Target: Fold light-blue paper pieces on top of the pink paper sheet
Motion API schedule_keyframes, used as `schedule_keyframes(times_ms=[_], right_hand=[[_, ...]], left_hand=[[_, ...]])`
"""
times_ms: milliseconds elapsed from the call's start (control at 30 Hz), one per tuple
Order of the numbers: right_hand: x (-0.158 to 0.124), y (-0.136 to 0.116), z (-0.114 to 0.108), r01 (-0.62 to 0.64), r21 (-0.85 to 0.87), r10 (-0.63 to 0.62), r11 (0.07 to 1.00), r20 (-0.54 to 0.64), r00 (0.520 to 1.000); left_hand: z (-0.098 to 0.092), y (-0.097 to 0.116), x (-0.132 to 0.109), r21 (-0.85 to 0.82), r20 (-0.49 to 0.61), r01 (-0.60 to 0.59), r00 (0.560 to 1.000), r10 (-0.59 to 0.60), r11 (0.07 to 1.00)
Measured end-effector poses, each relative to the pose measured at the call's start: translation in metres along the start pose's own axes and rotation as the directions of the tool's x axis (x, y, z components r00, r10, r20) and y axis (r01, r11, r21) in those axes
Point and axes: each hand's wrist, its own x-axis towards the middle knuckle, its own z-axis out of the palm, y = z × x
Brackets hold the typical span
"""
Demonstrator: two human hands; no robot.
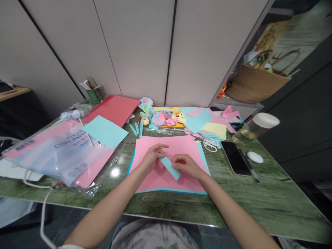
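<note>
Blue strip (171, 168) is gripped at its upper end by left hand (151, 157) and mid-length by right hand (186, 165), fingers curled nearly closed, and kept low over the pink sheet (158, 181), presumably for flat backing.

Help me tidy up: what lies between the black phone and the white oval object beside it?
A dark pen lies there on the green table, along the right edge of the phone, left of the white oval object; the head view shows it.
</note>
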Motion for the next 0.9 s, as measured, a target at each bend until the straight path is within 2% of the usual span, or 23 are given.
schedule_keyframes(times_ms=[333,500,600,733,900], right_hand=[[0.002,0.007,-0.008,-0.081,0.129,0.066,0.988,0.112,0.991],[0.005,0.01,-0.012,-0.076,0.15,0.06,0.986,0.109,0.992],[0.006,0.013,-0.013,-0.069,0.138,0.055,0.988,0.103,0.993],[0.005,0.013,-0.012,-0.061,0.083,0.051,0.995,0.115,0.992],[0.005,0.008,-0.009,-0.028,0.006,0.027,1.0,0.102,0.994]], left_hand=[[-0.002,0.004,-0.001,0.082,0.061,-0.023,0.998,0.018,0.996],[0.0,0.005,-0.001,0.116,0.055,-0.017,0.998,0.011,0.993],[0.001,0.007,-0.003,0.154,0.076,0.029,0.996,-0.041,0.988],[-0.001,0.003,-0.005,0.233,0.166,0.111,0.974,-0.152,0.966],[-0.001,0.0,-0.005,0.361,0.165,0.074,0.976,-0.142,0.93]])
